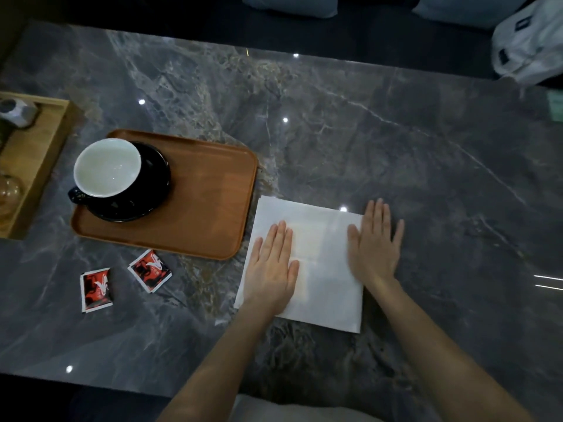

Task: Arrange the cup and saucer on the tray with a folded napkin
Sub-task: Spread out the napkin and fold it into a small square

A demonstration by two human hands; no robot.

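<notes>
A white napkin (316, 263) lies spread flat on the grey marble surface (365, 132), just right of the brown tray (207, 208). The left hand (271, 269) presses flat on the napkin's left part, fingers straight, its grip open and holding nothing. The right hand (376, 245) lies flat at the napkin's right edge, fingers also straight; it looks slightly blurred. On the tray's left end the cup (108, 167), white inside, sits on a black saucer (146, 190). Two red sachets (149, 271) lie near the tray's front edge.
</notes>
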